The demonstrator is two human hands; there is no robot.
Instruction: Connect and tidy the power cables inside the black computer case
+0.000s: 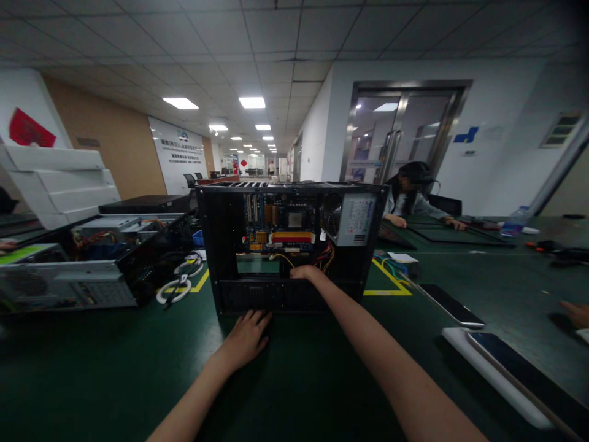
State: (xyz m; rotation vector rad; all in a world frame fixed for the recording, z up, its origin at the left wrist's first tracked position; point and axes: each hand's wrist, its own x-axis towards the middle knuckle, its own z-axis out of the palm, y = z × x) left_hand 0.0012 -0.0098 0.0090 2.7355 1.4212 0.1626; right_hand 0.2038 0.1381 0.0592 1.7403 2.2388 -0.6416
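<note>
An open black computer case [221, 245] stands upright on the green table [294, 380] in front of me, its motherboard [280, 227] and grey power supply [356, 220] facing me. My left hand [246, 337] lies on the table against the case's lower front edge, fingers stretched flat and holding nothing. My right hand [304, 272] reaches over the lower edge into the case, near the yellow and red wires [326, 258]. Its fingers curl inward and are hidden inside the case.
A second open computer case [92, 258] lies on its side at the left, with white cable loops [177, 285] beside it. Flat dark panels [453, 305] and a white-edged panel [506, 374] lie at the right. A seated person [409, 196] works behind. Another person's hand [575, 313] shows at far right.
</note>
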